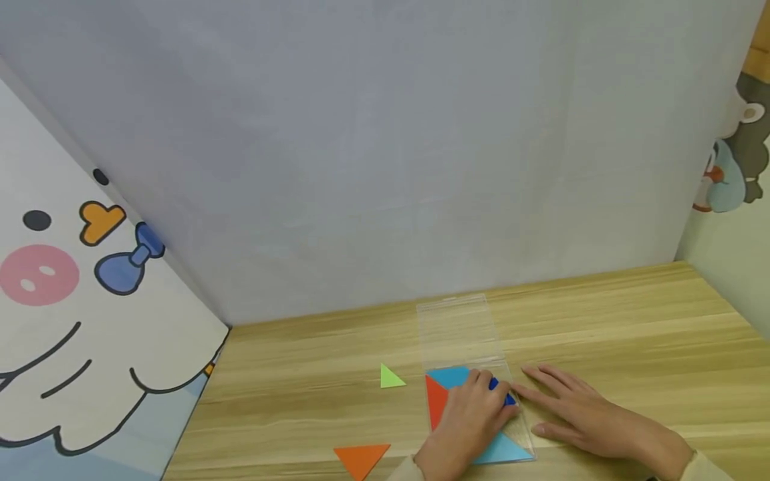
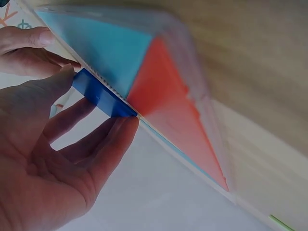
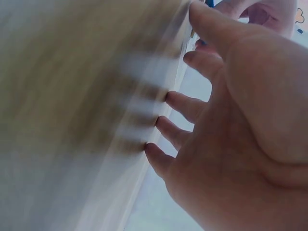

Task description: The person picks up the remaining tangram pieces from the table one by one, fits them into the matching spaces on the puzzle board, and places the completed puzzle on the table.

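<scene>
My left hand [image 1: 472, 414] is over a clear shallow plastic box [image 1: 525, 433]. Between its thumb and fingers it pinches a dark blue tangram piece [image 2: 101, 93], tilted against the other pieces in the left wrist view. In the box lie a red triangle [image 1: 434, 399], a blue triangle [image 1: 448, 376] and a light blue triangle [image 1: 504, 451], the last partly under the hand. To the box's right, my right hand [image 1: 592, 417] has its fingers spread. Its fingertips touch the tabletop, with one finger at the box's edge.
The box's clear lid [image 1: 458, 331] lies folded back behind it on the wooden table [image 1: 289, 381]. Left of the box are a light green triangle [image 1: 391, 378] and an orange triangle [image 1: 362, 459]. A pale cloth wall [image 1: 385, 167] stands at the back.
</scene>
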The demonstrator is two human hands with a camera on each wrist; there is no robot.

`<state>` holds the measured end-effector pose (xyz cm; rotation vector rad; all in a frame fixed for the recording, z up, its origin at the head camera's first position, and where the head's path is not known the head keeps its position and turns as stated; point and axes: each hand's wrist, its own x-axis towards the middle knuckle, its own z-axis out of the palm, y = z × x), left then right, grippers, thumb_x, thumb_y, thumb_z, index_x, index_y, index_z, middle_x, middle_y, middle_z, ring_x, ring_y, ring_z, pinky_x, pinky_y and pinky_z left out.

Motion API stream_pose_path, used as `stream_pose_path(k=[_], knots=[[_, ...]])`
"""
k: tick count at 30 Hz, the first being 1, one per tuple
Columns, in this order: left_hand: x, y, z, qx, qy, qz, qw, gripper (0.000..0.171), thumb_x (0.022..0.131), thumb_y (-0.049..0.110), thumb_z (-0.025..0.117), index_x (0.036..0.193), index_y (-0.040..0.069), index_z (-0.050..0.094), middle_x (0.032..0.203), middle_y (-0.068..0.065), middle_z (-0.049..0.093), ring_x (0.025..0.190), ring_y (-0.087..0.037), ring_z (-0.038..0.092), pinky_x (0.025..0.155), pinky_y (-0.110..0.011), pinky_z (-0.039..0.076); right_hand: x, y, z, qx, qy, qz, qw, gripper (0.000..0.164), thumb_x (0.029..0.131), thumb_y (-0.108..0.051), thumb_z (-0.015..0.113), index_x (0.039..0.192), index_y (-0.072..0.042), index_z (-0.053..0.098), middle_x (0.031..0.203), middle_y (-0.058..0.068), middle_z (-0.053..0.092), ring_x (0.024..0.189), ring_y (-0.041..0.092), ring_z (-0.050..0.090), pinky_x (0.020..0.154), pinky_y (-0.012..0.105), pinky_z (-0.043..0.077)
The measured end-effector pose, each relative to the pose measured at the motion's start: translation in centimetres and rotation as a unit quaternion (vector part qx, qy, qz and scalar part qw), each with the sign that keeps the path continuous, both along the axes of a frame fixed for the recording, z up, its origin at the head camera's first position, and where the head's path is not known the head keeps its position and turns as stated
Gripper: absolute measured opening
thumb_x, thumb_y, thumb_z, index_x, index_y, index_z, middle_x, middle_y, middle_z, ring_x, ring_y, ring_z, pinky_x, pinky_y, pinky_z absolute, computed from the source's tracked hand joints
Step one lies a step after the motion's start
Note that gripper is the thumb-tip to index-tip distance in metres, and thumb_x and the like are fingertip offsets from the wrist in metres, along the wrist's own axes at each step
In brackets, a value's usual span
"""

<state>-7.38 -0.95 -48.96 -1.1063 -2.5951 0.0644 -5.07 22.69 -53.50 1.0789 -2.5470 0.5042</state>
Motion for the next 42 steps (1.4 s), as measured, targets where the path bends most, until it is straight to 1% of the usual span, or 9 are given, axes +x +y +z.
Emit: stream_pose_path(k=[7, 10, 13, 19, 28, 32, 35, 40, 42], knots=[[0.0, 0.5, -0.1, 0.001, -0.013, 0.008, 0.9999, 0.033, 0.097, 0.052, 0.065, 0.109, 0.023, 0.075, 0.095, 0.004, 0.064, 0.085, -0.007, 0.058, 0.054, -0.017, 0.049, 0.0, 0.0, 0.0, -0.001, 0.006, -0.003, 1.0, 0.066, 0.096, -0.037, 0.071, 0.156, -0.019, 0.047, 0.148, 0.019, 0.051, 0.145, 0.02, 0.028, 0.118, 0.015, -0.007], [0.0, 0.7, -0.1, 0.004, -0.023, 0.011, 0.9997, 0.034, 0.097, 0.051, 0.064, 0.111, 0.023, 0.076, 0.093, 0.005, 0.063, 0.084, -0.006, 0.057, 0.055, -0.016, 0.048, 0.0, 0.1, 0.0, 0.002, 0.014, -0.005, 1.0, 0.067, 0.096, -0.038, 0.071, 0.156, -0.019, 0.047, 0.148, 0.018, 0.051, 0.145, 0.02, 0.028, 0.118, 0.015, -0.007], [0.0, 0.9, -0.3, 0.0, -0.015, 0.017, 0.9997, 0.035, 0.097, 0.052, 0.064, 0.11, 0.023, 0.076, 0.091, 0.005, 0.061, 0.081, -0.006, 0.055, 0.055, -0.015, 0.047, -0.1, 0.0, 0.0, 0.002, 0.018, -0.005, 1.0, 0.067, 0.096, -0.039, 0.071, 0.156, -0.019, 0.047, 0.148, 0.018, 0.051, 0.143, 0.022, 0.03, 0.118, 0.015, -0.007], [0.2, 1.5, -0.5, -0.035, 0.017, 0.047, 0.9982, 0.038, 0.095, 0.057, 0.064, 0.11, 0.026, 0.077, 0.089, 0.007, 0.062, 0.08, -0.006, 0.055, 0.052, -0.016, 0.045, -0.3, 0.0, -0.2, 0.001, 0.022, -0.004, 1.0, 0.067, 0.096, -0.039, 0.072, 0.155, -0.019, 0.049, 0.147, 0.018, 0.051, 0.138, 0.025, 0.034, 0.117, 0.014, -0.006], [0.4, 2.0, -0.5, -0.068, -0.001, 0.083, 0.9942, 0.04, 0.096, 0.057, 0.061, 0.113, 0.026, 0.077, 0.095, 0.008, 0.069, 0.084, -0.007, 0.057, 0.054, -0.019, 0.048, -0.6, 0.0, -0.5, -0.002, 0.034, -0.004, 0.999, 0.063, 0.095, -0.039, 0.073, 0.151, -0.019, 0.053, 0.145, 0.018, 0.053, 0.137, 0.027, 0.037, 0.118, 0.015, -0.006], [0.6, 2.3, -0.7, -0.087, 0.009, 0.101, 0.9911, 0.038, 0.097, 0.056, 0.059, 0.112, 0.026, 0.077, 0.095, 0.008, 0.068, 0.085, -0.008, 0.055, 0.053, -0.02, 0.048, -0.7, -0.1, -0.7, -0.005, 0.043, -0.001, 0.999, 0.063, 0.095, -0.039, 0.073, 0.151, -0.019, 0.053, 0.145, 0.018, 0.053, 0.138, 0.026, 0.035, 0.119, 0.016, -0.005], [0.7, 2.2, -0.9, -0.081, 0.028, 0.095, 0.9918, 0.036, 0.097, 0.054, 0.061, 0.11, 0.025, 0.077, 0.096, 0.008, 0.068, 0.088, -0.008, 0.056, 0.053, -0.02, 0.048, -0.8, -0.1, -0.8, -0.007, 0.047, 0.0, 0.999, 0.063, 0.094, -0.039, 0.073, 0.15, -0.018, 0.053, 0.144, 0.018, 0.053, 0.14, 0.024, 0.033, 0.119, 0.017, -0.004], [1.0, 1.3, -1.3, -0.059, 0.079, 0.051, 0.9938, 0.036, 0.097, 0.054, 0.065, 0.106, 0.021, 0.075, 0.094, 0.007, 0.067, 0.09, -0.009, 0.059, 0.055, -0.017, 0.049, -0.9, 0.0, -1.0, -0.01, 0.047, 0.003, 0.999, 0.062, 0.095, -0.04, 0.073, 0.15, -0.018, 0.054, 0.144, 0.018, 0.053, 0.145, 0.02, 0.028, 0.119, 0.016, -0.005], [1.2, 0.9, -1.3, -0.067, 0.078, 0.034, 0.9941, 0.037, 0.099, 0.052, 0.063, 0.109, 0.018, 0.075, 0.099, 0.005, 0.068, 0.094, -0.01, 0.061, 0.059, -0.017, 0.052, -1.0, 0.1, -1.0, -0.011, 0.043, 0.005, 0.999, 0.061, 0.096, -0.04, 0.072, 0.15, -0.018, 0.054, 0.146, 0.017, 0.052, 0.149, 0.016, 0.023, 0.119, 0.016, -0.005]])
